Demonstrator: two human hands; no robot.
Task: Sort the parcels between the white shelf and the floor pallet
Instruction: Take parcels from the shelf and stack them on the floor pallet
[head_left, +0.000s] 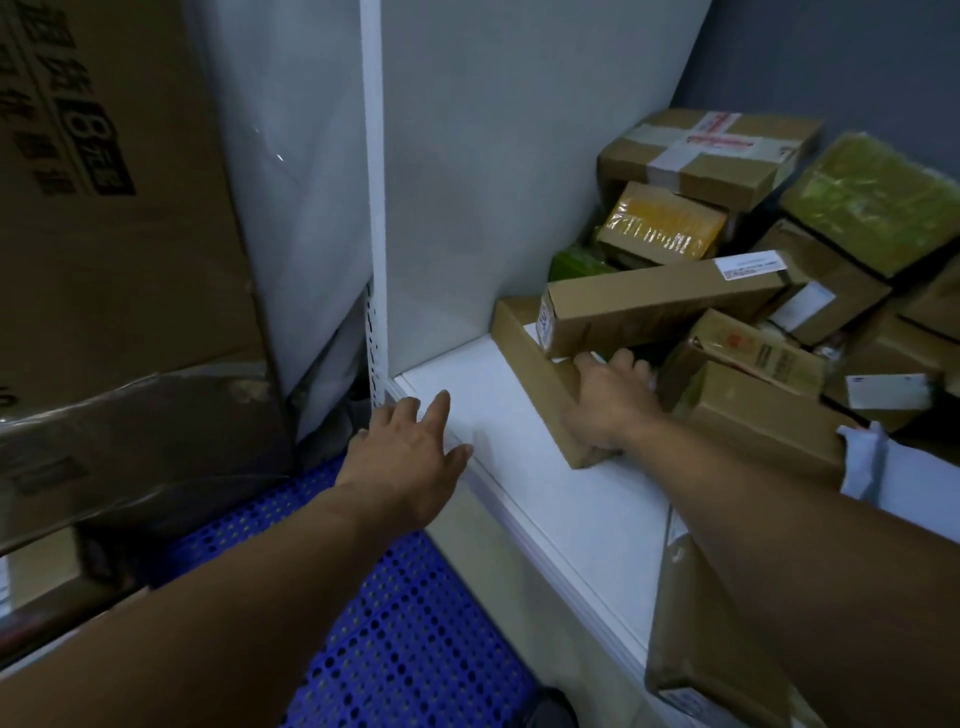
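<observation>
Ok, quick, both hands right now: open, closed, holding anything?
Left hand: open, fingers spread, by the white shelf front edge, holding nothing.
Right hand: grip closed on the flat cardboard parcel on the shelf.

**Both my arms reach to the white shelf board**

My left arm (234, 597) stretches forward, bare, from the lower left. My left hand (405, 457) is palm down with the fingers straight and spread, at the front left corner of the white shelf board (519, 441); I cannot tell whether it touches. My right arm (779, 519) reaches in over the board's front edge. My right hand (610, 400) grips the near end of a flat brown cardboard parcel (530, 374), fingers curled over its rim.
</observation>
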